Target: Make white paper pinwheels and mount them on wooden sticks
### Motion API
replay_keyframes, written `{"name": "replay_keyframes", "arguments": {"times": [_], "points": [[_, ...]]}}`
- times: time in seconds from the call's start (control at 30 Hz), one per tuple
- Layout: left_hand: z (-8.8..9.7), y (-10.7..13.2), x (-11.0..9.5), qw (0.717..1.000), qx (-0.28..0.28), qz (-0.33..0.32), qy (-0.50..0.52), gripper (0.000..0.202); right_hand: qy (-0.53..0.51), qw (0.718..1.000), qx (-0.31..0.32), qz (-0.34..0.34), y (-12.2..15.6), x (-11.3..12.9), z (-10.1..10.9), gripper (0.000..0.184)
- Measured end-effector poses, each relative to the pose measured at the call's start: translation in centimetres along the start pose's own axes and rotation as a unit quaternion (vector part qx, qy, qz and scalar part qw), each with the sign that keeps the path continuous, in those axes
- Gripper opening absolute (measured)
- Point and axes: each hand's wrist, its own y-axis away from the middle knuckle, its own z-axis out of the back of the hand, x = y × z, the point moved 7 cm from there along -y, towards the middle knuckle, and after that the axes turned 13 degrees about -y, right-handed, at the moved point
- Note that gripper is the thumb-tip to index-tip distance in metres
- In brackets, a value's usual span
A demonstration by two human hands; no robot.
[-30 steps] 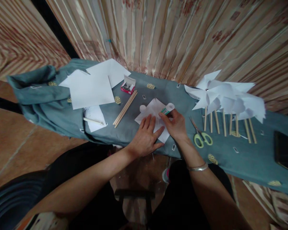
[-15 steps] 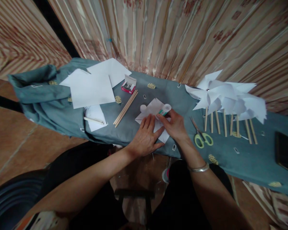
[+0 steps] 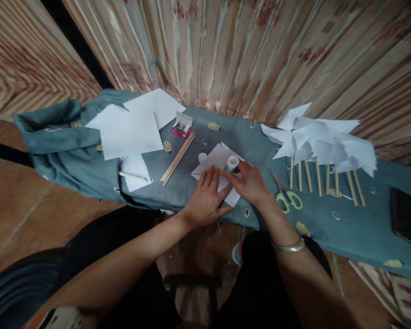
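Note:
A square of white paper [image 3: 219,154] with slits cut in from its corners lies on the cloth before me. My left hand [image 3: 205,196] rests flat on its lower left part, fingers stretched out. In my right hand [image 3: 250,183] is a white and green glue stick [image 3: 232,163], gripped between thumb and fingers over the middle of the paper. Its lower end is hidden by my fingers. A round white cap [image 3: 202,158] stands by the paper's left edge. Just right of my right hand lie scissors [image 3: 286,196] with light green handles.
Paper pinwheels [image 3: 315,137] on wooden sticks lie to the right, and a dark phone [image 3: 407,217] beyond them. Left are loose sticks [image 3: 177,159], a red box of pins [image 3: 181,128], white sheets [image 3: 130,132] and a white pen [image 3: 133,176]. The cloth's front edge is close to my knees.
My right hand has shifted slightly with the glue stick, which now stands more upright over the paper. My left hand stays on the paper. The whole view has moved a little.

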Motion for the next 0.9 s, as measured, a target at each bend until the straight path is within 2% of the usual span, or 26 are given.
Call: {"name": "replay_keyframes", "arguments": {"times": [0.1,0.2,0.27,0.33,0.43,0.53,0.63,0.73,0.8,0.9], "points": [[-0.1,0.0,0.0,1.000,-0.003,-0.002,-0.006,0.064,-0.057,0.998,-0.001,-0.032,0.1,-1.0,0.6,0.021],[-0.2,0.1,0.2,1.000,0.001,0.000,-0.003,0.063,-0.218,0.972,-0.047,-0.079,-0.1,-2.5,1.9,0.024],[-0.3,0.1,0.2,1.000,0.006,0.002,-0.001,0.062,-0.347,0.925,-0.114,-0.103,-0.1,-3.6,3.0,0.027],[-0.4,0.1,0.2,1.000,0.006,0.004,0.001,0.063,-0.453,0.865,-0.170,-0.132,-0.1,-4.4,3.8,0.028],[-0.2,0.2,0.2,1.000,-0.006,-0.002,0.017,0.066,-0.557,0.787,-0.187,-0.186,0.0,-5.0,3.5,0.028],[0.8,0.1,0.7,0.998,-0.037,-0.013,0.043,0.070,-0.606,0.742,-0.185,-0.219,0.2,-5.0,2.8,0.029],[2.5,-0.3,3.0,0.994,-0.089,0.018,0.054,0.059,-0.627,0.720,-0.186,-0.232,0.3,-5.0,2.3,0.028],[3.9,-1.0,6.9,0.984,-0.133,0.114,0.037,0.051,-0.661,0.685,-0.184,-0.244,0.4,-5.0,1.6,0.025],[3.8,-1.7,9.3,0.981,-0.117,0.155,0.030,0.046,-0.684,0.659,-0.176,-0.258,0.5,-5.0,1.1,0.025],[3.1,-2.7,11.2,0.980,-0.076,0.165,0.078,0.033,-0.706,0.635,-0.159,-0.272,0.6,-4.9,0.4,0.024]]}}
